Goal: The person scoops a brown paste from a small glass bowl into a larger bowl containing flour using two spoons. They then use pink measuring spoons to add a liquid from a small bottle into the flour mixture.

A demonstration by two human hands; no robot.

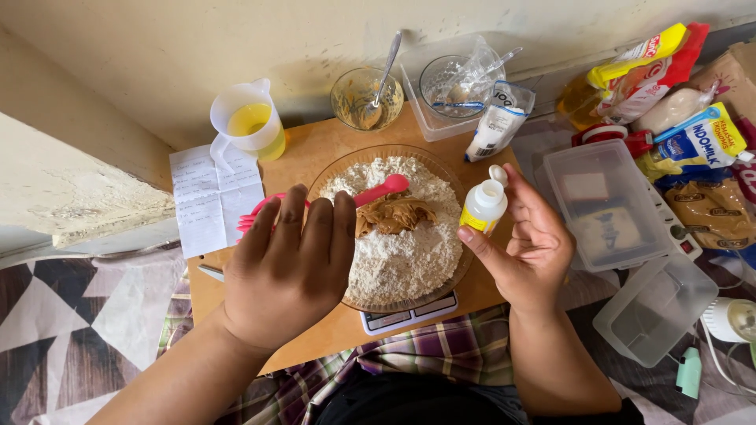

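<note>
We see our right hand [531, 248] with its fingers curled around a small white bottle [483, 205], cap flipped open, just right of the glass bowl [335, 175] of flour with a brown lump. Our left hand [287, 271] grips pink measuring spoons [382, 189], one reaching past the fingertips over the flour. The bowl hides most of a scale [405, 319] near the worktop [315, 149] edge; how tightly the left fingers close is hidden

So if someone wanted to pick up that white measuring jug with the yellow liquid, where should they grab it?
Probably by the handle. The white jug stands upright at the board's far left corner, its looped handle facing the paper sheet. Coming from that near-left side keeps it level, so the yellow liquid shouldn't spill, and avoids the flour bowl.
</note>
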